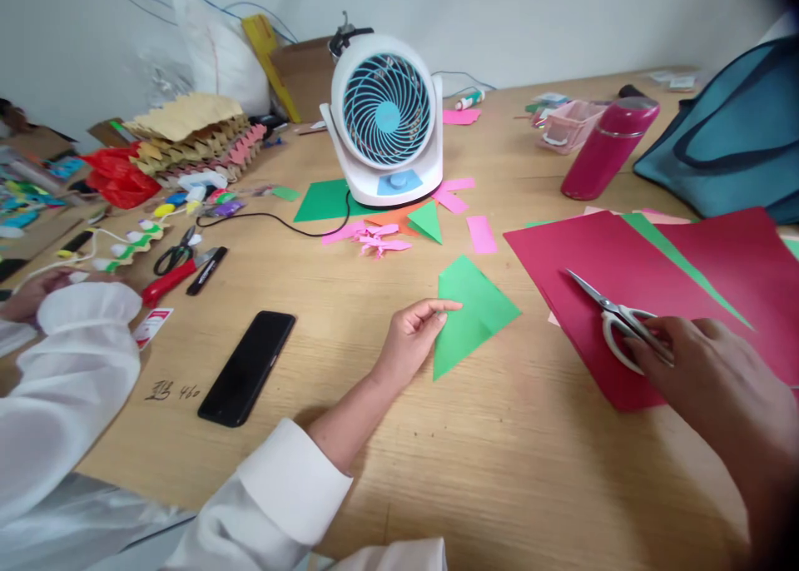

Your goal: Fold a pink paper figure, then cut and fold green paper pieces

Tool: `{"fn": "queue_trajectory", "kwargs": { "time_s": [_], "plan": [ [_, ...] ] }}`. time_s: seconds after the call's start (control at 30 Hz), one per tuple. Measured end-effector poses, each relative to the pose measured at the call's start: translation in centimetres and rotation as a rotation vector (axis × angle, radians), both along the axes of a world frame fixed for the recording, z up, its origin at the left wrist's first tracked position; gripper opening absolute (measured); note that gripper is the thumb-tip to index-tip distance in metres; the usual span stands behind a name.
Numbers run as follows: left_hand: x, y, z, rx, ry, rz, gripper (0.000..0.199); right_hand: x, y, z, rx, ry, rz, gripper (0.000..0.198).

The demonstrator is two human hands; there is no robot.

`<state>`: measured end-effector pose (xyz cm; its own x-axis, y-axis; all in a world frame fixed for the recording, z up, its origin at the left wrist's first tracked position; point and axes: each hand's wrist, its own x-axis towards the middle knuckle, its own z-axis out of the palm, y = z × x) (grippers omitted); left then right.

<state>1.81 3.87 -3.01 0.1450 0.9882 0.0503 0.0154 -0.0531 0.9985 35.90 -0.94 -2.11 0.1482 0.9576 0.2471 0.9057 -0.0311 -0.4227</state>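
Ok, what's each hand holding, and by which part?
Left hand: green paper, pinched at its left edge. Right hand: touches scissors at the handles; firm grip unclear.

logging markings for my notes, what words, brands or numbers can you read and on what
"460", handwritten on the wooden table; marks beside it unclear.
Too small or blurred: print on the red-and-white card, slim black item, fan hub.

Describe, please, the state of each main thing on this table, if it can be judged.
Green paper: pinched at its left edge by the left hand
White-handled scissors: gripped by the right hand; blades look closed
Red sheets: lying flat
Phone: face up, screen dark
Fan: upright; running or not, unclear
Flask: standing, capped
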Motion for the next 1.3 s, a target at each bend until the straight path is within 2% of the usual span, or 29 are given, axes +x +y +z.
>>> {"fn": "queue_trajectory", "kwargs": {
  "time_s": [0.07,0.1,0.13,0.17,0.23,0.27,0.3,0.37,0.47,0.57,0.7,0.77,0.87,0.97,1.1,1.3],
  "plan": [
    [0.1,-0.3,0.2,-0.009,-0.039,-0.032,0.023,-2.1,-0.3,0.8,0.01,-0.166,-0.151,0.043],
    [0.2,-0.5,0.4,-0.02,-0.062,-0.062,0.027,-3.5,-0.5,1.3,0.074,-0.111,-0.182,0.04],
    [0.4,-0.8,0.7,-0.038,-0.08,-0.108,0.032,-5.1,-0.7,1.6,0.118,0.041,-0.158,0.039],
    [0.5,-1.1,1.0,-0.055,-0.085,-0.149,0.036,-6.8,-0.9,2.0,0.06,0.248,-0.059,0.04],
    [0.9,-1.8,1.5,-0.073,-0.11,-0.226,0.04,-10.2,-1.3,2.3,-0.151,0.653,0.13,0.042],
    [1.1,-2.2,1.7,-0.071,-0.134,-0.26,0.041,-11.6,-1.5,2.3,-0.259,0.791,0.228,0.042],
    [1.3,-2.5,1.9,-0.066,-0.159,-0.29,0.042,-12.8,-1.7,2.2,-0.346,0.898,0.286,0.041],
    [1.7,-3.1,2.2,-0.048,-0.197,-0.342,0.045,-14.3,-2.0,1.8,-0.427,1.013,0.279,0.037],
    [2.1,-3.7,2.2,-0.021,-0.196,-0.391,0.046,-14.8,-2.2,1.1,-0.449,1.039,0.182,0.039],
    [2.5,-3.9,2.3,-0.008,-0.229,-0.403,0.043,-14.4,-2.2,0.6,-0.452,1.054,0.157,0.045],
    [2.8,-3.6,2.1,0.003,-0.393,-0.218,0.033,-14.2,-2.3,0.2,-0.414,1.059,0.128,0.044],
    [2.8,-3.3,1.8,-0.055,-0.359,-0.174,0.033,-14.3,-2.4,0.1,-0.403,1.054,0.143,0.043],
    [2.6,-3.2,1.0,-0.156,-0.184,-0.271,0.029,-14.7,-2.6,0.0,-0.386,1.069,0.16,0.04],
    [2.6,-3.3,0.2,-0.151,-0.072,-0.286,0.034,-14.9,-2.5,0.2,-0.383,1.093,0.161,0.033],
    [2.9,-3.3,0.1,-0.161,-0.064,-0.258,0.038,-14.9,-2.3,0.4,-0.414,1.104,0.216,0.034],
    [2.3,-2.6,1.2,-0.138,-0.131,-0.142,0.039,-14.7,-2.7,0.5,-0.527,0.926,0.209,0.043]
  ]
}}
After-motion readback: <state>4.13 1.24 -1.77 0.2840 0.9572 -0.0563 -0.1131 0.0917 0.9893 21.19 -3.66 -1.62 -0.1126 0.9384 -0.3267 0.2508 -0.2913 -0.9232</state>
